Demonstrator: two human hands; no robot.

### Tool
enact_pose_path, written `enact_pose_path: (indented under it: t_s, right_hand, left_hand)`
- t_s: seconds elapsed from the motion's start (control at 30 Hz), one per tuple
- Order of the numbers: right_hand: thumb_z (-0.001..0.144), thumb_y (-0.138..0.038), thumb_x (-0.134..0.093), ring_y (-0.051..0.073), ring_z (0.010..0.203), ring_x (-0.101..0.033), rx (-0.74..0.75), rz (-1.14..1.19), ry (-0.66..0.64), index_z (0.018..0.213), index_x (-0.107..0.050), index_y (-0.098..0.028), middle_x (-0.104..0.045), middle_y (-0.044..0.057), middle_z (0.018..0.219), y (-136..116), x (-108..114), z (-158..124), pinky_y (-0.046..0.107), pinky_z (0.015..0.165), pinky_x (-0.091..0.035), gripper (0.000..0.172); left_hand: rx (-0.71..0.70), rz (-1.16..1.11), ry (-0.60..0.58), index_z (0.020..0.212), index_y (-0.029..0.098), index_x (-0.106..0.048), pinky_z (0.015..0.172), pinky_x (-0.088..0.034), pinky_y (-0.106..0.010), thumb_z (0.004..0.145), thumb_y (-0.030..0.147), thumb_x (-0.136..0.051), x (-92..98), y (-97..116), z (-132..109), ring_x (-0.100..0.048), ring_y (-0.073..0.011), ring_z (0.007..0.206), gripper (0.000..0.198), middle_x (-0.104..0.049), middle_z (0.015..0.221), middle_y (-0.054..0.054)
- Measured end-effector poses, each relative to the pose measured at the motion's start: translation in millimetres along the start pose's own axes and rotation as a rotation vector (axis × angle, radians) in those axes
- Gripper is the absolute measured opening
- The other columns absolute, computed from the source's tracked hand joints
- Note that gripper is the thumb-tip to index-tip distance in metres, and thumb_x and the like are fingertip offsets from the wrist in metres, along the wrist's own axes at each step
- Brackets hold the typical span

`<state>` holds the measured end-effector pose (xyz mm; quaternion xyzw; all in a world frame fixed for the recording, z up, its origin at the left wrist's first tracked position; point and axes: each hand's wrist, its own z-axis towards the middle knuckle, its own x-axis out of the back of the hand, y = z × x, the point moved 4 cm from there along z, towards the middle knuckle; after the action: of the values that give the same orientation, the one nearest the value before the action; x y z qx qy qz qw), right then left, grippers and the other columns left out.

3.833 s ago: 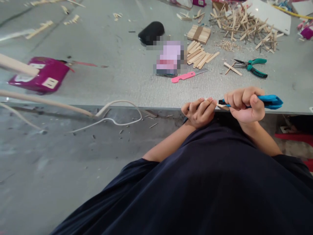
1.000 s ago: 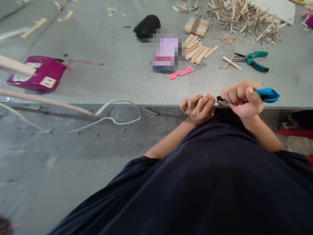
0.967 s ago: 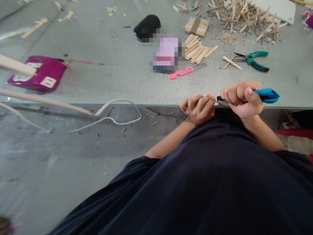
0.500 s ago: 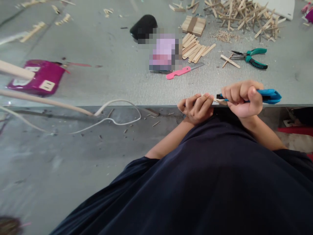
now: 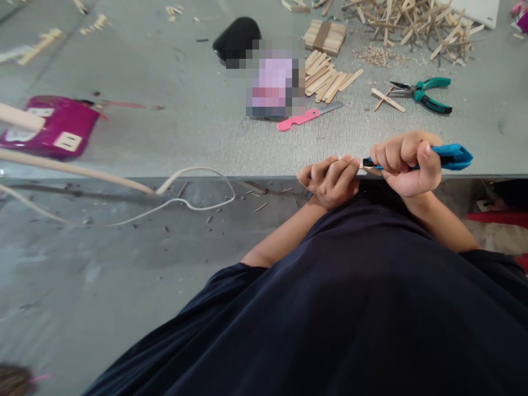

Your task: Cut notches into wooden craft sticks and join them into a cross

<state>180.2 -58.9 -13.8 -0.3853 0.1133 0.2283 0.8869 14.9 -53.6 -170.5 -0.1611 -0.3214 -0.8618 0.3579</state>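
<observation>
At the table's front edge, my right hand (image 5: 409, 164) is wrapped round a blue utility knife (image 5: 454, 157). Its black tip points left, toward my other hand. My left hand (image 5: 332, 179) is closed, fingertips pinched on a wooden craft stick (image 5: 372, 171); only a short piece of the stick shows between the hands, at the knife's tip. Beyond them lie green-handled pliers (image 5: 433, 94) with crossed stick pieces (image 5: 388, 99) by the jaws. A pink-handled folding knife (image 5: 300, 119) lies open to the left.
Loose craft sticks (image 5: 328, 77) and a banded bundle (image 5: 325, 37) lie farther back, near a heap of cut sticks (image 5: 396, 22) and small chips (image 5: 379, 55). A black case (image 5: 238, 39), a blurred pinkish box (image 5: 272, 82), a purple packet (image 5: 61, 126) and a pale strap (image 5: 198, 169) are leftward.
The view has shifted slightly, so things on the table appear a little farther left and higher. Both hands keep nearly the same place and grip.
</observation>
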Motion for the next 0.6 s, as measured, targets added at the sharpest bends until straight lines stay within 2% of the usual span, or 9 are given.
enact_pose_path:
  t_s: [0.1, 0.2, 0.3, 0.37, 0.5, 0.6]
  right_hand:
    - [0.092, -0.119, -0.057, 0.012, 0.037, -0.008, -0.043, -0.042, -0.008, 0.057, -0.025, -0.032, -0.011, -0.011, 0.041, -3, 1, -1, 0.036, 0.042, -0.027, 0.099]
    - [0.091, -0.118, -0.062, 0.012, 0.040, -0.011, -0.081, -0.077, -0.017, 0.057, -0.028, -0.033, -0.014, -0.011, 0.043, -5, 2, -2, 0.037, 0.045, -0.032, 0.098]
    - [0.094, -0.115, -0.063, 0.012, 0.040, -0.007, -0.061, -0.067, -0.002, 0.056, -0.026, -0.033, -0.010, -0.011, 0.043, -8, 0, -2, 0.037, 0.043, -0.028, 0.098]
    - [0.095, -0.115, -0.062, 0.012, 0.040, -0.005, -0.063, -0.071, 0.014, 0.055, -0.024, -0.033, -0.009, -0.011, 0.042, -10, -3, -1, 0.037, 0.042, -0.024, 0.099]
    - [0.093, -0.113, -0.069, 0.012, 0.040, -0.008, -0.132, -0.122, -0.001, 0.053, -0.025, -0.033, -0.007, -0.011, 0.043, -11, -9, 2, 0.037, 0.042, -0.023, 0.099]
    - [0.093, -0.106, -0.079, 0.011, 0.040, -0.010, -0.114, -0.075, -0.093, 0.058, -0.026, -0.032, -0.010, -0.012, 0.046, -12, -13, 6, 0.036, 0.042, -0.022, 0.097]
  left_hand:
    - [-0.025, 0.005, 0.031, 0.125, 0.046, -0.091, 0.113, -0.042, -0.069, 0.106, 0.073, -0.070, -0.5, 2, 0, -0.084, -0.0375, 0.119, 0.039, -0.098, 0.121, -0.005]
    - [-0.138, 0.060, 0.158, 0.129, 0.050, -0.091, 0.109, -0.043, -0.067, 0.108, 0.067, -0.069, 4.3, 8, 1, -0.085, -0.0350, 0.112, 0.035, -0.098, 0.116, -0.001]
    - [-0.192, 0.094, 0.232, 0.130, 0.052, -0.092, 0.104, -0.044, -0.066, 0.105, 0.061, -0.071, 8.7, 13, 3, -0.085, -0.0340, 0.107, 0.033, -0.099, 0.113, 0.001]
    - [-0.146, 0.089, 0.188, 0.126, 0.049, -0.093, 0.104, -0.045, -0.066, 0.103, 0.061, -0.073, 8.2, 12, 4, -0.085, -0.0349, 0.109, 0.032, -0.099, 0.113, -0.001]
    - [0.004, 0.036, 0.020, 0.116, 0.045, -0.092, 0.107, -0.045, -0.066, 0.101, 0.060, -0.076, 0.8, 4, 4, -0.084, -0.0371, 0.115, 0.027, -0.098, 0.116, -0.004]
    - [0.011, 0.008, 0.014, 0.118, 0.045, -0.092, 0.110, -0.044, -0.067, 0.104, 0.064, -0.074, -3.4, -2, 1, -0.084, -0.0374, 0.119, 0.029, -0.098, 0.119, -0.004]
